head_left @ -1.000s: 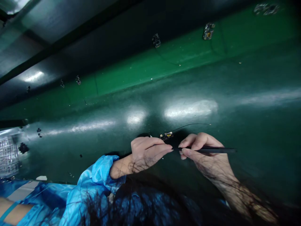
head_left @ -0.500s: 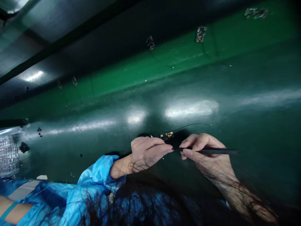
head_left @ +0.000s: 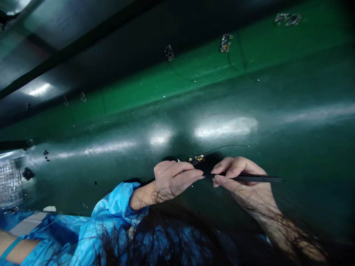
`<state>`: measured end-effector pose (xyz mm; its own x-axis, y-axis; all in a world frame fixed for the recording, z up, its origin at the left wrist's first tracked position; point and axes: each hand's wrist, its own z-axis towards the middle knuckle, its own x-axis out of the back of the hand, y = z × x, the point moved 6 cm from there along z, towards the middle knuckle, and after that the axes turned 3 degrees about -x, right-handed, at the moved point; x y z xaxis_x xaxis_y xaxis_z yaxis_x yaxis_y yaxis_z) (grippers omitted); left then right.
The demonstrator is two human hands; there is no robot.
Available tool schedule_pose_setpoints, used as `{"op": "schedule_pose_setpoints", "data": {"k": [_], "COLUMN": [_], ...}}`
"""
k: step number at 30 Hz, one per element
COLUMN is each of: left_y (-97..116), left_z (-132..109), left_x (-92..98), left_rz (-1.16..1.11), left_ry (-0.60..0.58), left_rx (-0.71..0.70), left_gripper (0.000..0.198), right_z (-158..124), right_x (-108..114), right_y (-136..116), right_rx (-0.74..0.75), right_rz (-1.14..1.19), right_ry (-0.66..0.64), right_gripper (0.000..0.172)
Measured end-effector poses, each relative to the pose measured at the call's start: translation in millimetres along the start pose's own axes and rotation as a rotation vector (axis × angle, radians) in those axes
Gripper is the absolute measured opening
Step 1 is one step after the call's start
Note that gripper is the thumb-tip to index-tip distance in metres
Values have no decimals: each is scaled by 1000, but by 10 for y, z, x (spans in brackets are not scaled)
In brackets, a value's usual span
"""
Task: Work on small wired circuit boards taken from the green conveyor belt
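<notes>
My right hand [head_left: 241,175] holds a slim black pen-like tool [head_left: 260,178] between thumb and fingers, its thin tip pointing left. That tip reaches the fingertips of my left hand [head_left: 177,179]. The left fingers are pinched together; whatever they hold is hidden. Just beyond them, a small circuit board [head_left: 197,159] lies on the dark green table, partly covered by my left hand. From it a thin black wire [head_left: 226,146] curves out to the right.
Along the bright green belt [head_left: 133,94] lie several small circuit boards [head_left: 225,43], some with wires. At left are a clear plastic bag [head_left: 10,181] and small black parts [head_left: 28,173]. Another person's forearm [head_left: 19,245] with a teal band shows at bottom left.
The circuit boards on the bright green belt have shifted left. My hands, the black tool and the board near them have hardly moved.
</notes>
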<state>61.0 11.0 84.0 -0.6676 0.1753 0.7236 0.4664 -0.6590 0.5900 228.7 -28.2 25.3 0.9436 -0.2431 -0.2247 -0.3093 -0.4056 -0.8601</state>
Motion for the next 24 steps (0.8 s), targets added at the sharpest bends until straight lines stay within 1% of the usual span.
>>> {"op": "schedule_pose_setpoints", "data": {"k": [2, 7, 12, 17, 21, 24], "left_y": [4, -2, 9, 22, 0, -38], "left_z": [2, -6, 5, -4, -21, -51], "left_x": [11, 6, 12, 3, -14, 10], "left_rz": [-7, -27, -60, -40, -8, 34], "left_ry": [24, 33, 34, 62, 37, -5], "left_rx": [-4, 6, -7, -27, -15, -4], "left_gripper": [32, 31, 24, 26, 19, 16], "right_z": [-2, 0, 1, -8, -6, 28], "right_x": [2, 15, 14, 16, 19, 35], "right_y": [1, 35, 48, 44, 57, 45], "right_rx": [-6, -24, -23, -16, -16, -10], "right_rz": [-10, 16, 36, 44, 50, 50], "right_ry": [1, 5, 5, 11, 15, 46], "right_gripper": [27, 28, 28, 28, 28, 28]}}
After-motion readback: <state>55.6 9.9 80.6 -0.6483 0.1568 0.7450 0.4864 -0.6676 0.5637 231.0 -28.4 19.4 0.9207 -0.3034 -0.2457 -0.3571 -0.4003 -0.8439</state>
